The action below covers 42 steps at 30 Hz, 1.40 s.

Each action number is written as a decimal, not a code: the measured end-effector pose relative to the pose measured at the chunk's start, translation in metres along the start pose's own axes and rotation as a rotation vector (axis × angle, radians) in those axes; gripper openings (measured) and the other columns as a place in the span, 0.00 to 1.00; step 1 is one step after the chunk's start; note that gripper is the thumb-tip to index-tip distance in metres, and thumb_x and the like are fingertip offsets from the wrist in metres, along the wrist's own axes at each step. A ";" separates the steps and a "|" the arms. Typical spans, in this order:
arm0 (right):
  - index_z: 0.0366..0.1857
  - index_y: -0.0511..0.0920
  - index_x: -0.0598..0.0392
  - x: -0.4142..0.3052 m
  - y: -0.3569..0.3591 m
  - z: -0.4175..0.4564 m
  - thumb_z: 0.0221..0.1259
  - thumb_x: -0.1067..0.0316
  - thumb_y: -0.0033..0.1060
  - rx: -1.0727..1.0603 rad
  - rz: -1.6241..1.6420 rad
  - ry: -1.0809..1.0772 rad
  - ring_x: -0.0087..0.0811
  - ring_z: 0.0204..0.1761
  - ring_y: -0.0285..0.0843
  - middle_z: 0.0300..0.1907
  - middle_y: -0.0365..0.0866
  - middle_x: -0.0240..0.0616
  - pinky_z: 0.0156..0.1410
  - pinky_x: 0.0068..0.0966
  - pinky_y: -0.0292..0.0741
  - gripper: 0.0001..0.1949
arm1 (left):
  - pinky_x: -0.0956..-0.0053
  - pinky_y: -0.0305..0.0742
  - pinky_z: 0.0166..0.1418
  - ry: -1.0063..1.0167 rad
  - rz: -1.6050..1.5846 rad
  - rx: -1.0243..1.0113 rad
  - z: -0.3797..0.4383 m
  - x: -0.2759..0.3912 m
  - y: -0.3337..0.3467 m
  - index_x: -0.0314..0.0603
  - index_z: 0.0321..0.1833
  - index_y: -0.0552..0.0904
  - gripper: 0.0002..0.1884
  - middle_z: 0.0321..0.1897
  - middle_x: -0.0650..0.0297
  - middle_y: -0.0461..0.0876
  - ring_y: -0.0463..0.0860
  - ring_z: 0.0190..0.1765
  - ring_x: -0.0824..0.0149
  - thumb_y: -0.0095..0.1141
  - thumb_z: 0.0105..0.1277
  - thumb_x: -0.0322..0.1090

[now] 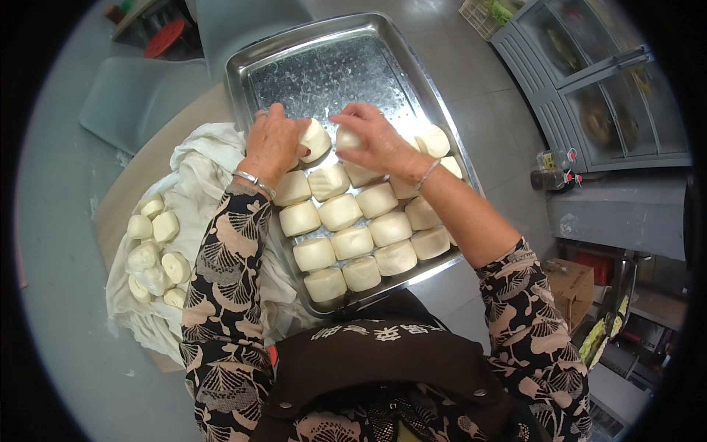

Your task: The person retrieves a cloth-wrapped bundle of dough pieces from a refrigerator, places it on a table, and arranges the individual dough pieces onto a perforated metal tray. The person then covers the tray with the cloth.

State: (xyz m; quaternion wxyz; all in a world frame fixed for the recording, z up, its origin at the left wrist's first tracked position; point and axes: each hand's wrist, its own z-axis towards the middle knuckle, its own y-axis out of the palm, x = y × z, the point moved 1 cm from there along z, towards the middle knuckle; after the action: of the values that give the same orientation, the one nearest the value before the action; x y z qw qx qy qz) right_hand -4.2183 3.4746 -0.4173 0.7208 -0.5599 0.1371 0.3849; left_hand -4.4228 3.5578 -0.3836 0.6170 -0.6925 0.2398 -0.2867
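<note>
A shallow metal tray [436, 105] with a perforated base lies before me, its near part filled with rows of pale dough buns [339, 211]. My left hand [276, 141] is over the tray's left side, thumb and finger against the left edge of a slightly tilted bun [316, 140]. To its right, my right hand [375, 138] holds another bun [348, 138] between thumb and fingers, partly covering it. Behind the right hand, one more bun [433, 142] sits near the tray's right rim.
Left of the tray, a rumpled white cloth [204, 182] bears several smaller dough pieces [165, 226] and a clear plastic bag [146, 262]. It lies on a round tabletop [119, 182]. Grey chairs [143, 99] stand beyond. At right are a glass-door fridge [607, 110], bottles [555, 168] and a cardboard box [571, 284].
</note>
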 end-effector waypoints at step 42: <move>0.73 0.71 0.49 0.039 -0.015 0.026 0.61 0.59 0.68 -0.278 0.054 0.319 0.51 0.66 0.75 0.65 0.79 0.46 0.74 0.42 0.70 0.33 | 0.59 0.76 0.63 0.200 -0.146 0.049 0.053 -0.023 0.002 0.48 0.50 0.90 0.19 0.51 0.54 0.82 0.80 0.57 0.48 0.75 0.56 0.43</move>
State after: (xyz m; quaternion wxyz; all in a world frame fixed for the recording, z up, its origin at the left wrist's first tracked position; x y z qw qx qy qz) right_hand -4.1872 3.5132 -0.4226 0.5953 -0.7039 0.2100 0.3256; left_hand -4.4026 3.6108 -0.3922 0.5843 -0.6609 0.2420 -0.4042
